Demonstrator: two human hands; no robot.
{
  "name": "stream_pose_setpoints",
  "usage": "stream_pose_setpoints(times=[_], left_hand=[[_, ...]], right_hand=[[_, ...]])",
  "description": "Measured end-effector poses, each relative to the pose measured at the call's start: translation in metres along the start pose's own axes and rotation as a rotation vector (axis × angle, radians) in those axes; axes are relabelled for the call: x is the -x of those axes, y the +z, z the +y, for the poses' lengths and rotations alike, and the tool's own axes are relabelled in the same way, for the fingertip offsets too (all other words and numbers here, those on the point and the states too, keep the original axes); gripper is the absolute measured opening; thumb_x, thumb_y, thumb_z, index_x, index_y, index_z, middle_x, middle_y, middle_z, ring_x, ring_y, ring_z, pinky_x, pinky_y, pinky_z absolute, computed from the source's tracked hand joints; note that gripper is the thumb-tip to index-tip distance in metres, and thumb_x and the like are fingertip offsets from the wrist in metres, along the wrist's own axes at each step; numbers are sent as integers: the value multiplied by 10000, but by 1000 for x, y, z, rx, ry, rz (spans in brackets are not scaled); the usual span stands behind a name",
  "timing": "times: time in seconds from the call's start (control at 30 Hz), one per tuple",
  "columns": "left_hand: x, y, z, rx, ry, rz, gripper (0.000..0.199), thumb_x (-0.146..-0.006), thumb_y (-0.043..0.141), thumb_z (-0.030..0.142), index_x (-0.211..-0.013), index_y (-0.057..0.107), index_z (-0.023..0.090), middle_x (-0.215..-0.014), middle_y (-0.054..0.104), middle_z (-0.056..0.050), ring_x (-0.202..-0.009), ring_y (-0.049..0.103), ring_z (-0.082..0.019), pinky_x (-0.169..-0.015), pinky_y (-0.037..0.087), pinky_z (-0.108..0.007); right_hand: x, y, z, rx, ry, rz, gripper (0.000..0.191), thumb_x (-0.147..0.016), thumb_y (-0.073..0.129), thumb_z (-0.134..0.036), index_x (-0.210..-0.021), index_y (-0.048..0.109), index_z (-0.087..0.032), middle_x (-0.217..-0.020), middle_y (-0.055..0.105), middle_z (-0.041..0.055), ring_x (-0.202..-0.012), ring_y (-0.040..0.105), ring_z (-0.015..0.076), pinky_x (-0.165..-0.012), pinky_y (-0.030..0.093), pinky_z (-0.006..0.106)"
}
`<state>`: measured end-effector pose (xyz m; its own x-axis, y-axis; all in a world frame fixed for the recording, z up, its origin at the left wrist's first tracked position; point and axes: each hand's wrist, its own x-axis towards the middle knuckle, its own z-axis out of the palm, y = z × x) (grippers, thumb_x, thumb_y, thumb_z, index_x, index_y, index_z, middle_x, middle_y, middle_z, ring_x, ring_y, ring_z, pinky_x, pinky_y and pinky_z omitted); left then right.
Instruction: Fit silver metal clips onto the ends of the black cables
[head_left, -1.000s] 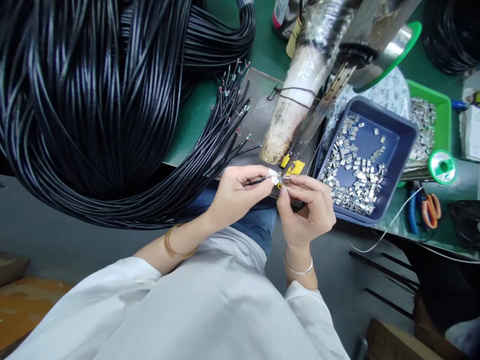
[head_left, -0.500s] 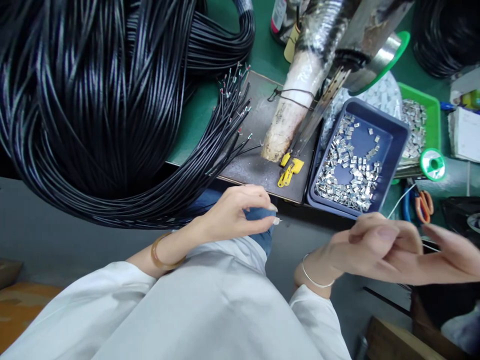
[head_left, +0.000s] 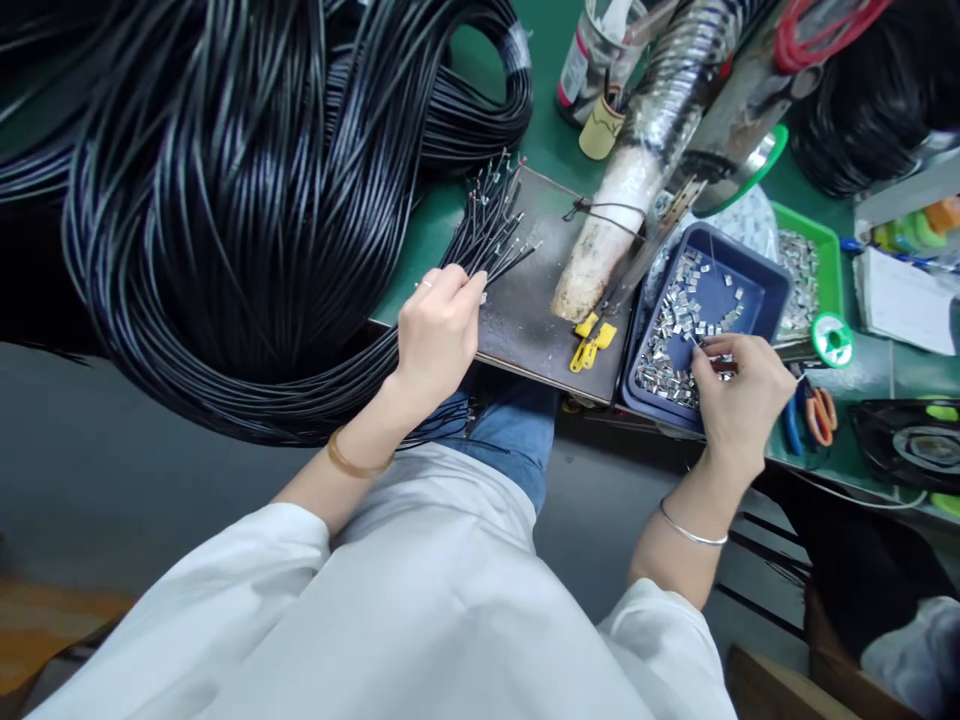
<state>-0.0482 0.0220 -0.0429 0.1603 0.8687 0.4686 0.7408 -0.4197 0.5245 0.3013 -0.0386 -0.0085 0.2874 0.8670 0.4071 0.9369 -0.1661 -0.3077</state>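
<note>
My left hand [head_left: 439,325] is closed at the stripped-end bunch of black cables [head_left: 487,235], its fingers pinched by the cable ends; what sits between the fingertips is hard to see. Over the blue tray [head_left: 750,265] of small metal connectors [head_left: 664,355], my right hand [head_left: 739,385] is closed, thumb and forefinger together at a thin solder wire. The wire runs up from the fingertips. Beside the tray, yellow clips [head_left: 592,342] lie on the dark board [head_left: 517,310] under a metal tool. A white-wrapped duct [head_left: 611,225] ends above the board.
A big coil of black cable [head_left: 247,200] fills the left of the table. Right of the tray are a green tray [head_left: 829,255], a solder spool [head_left: 831,340] and orange-handled pliers [head_left: 821,415]. A cup [head_left: 600,130] stands at the back. A fan [head_left: 915,440] is at the far right.
My left hand has moved up and left to the cable ends. My right hand has gone from beside the tray to over its connectors. The view has shifted slightly.
</note>
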Motion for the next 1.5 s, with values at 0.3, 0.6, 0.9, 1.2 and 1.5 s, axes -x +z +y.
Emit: stream_pose_setpoints(times=[0.3, 0.6, 0.9, 1.2, 1.5], left_hand=[[-8, -10, 2, 837, -331, 460, 194, -901, 665, 391, -970, 707, 214, -964, 709, -35, -691, 597, -95, -643, 490, -235], [5, -61, 58, 1284, 22, -1123, 136, -840, 693, 204, -888, 783, 114, -597, 708, -49, -503, 602, -103, -467, 438, -200], [36, -4, 75, 1564, -730, -687, 269, -751, 773, 329, -848, 676, 97, -555, 637, 2, -373, 329, -9, -374, 205, -173], [18, 5, 74, 1469, -614, -461, 171, -767, 754, 253, -809, 636, 137, -536, 604, 43, -394, 421, -27, -418, 336, -173], [13, -1, 72, 1133, -352, -515, 203, -834, 689, 286, -709, 667, 128, -561, 598, 10, -487, 491, -69, -484, 402, -183]], right_hand=[[-12, 6, -10, 126, -51, -26, 265, -652, 752, -129, -604, 511, -229, -617, 531, -27, -611, 464, 108, -601, 277, 309], [-20, 14, -13, 65, 23, 83, 298, -632, 763, -121, -604, 489, -234, -576, 554, -45, -471, 496, 60, -514, 367, 255], [44, -8, -114, -706, -99, 439, 116, -835, 688, -200, -805, 577, -188, -864, 690, 6, -748, 745, 171, -648, 621, 326], [69, 9, -140, -676, -117, 249, 108, -808, 715, -118, -836, 690, -219, -877, 709, 1, -820, 701, 147, -692, 623, 313], [74, 20, -132, -950, 38, -65, 94, -848, 696, -169, -899, 738, -236, -968, 723, 16, -883, 720, 138, -716, 621, 271]])
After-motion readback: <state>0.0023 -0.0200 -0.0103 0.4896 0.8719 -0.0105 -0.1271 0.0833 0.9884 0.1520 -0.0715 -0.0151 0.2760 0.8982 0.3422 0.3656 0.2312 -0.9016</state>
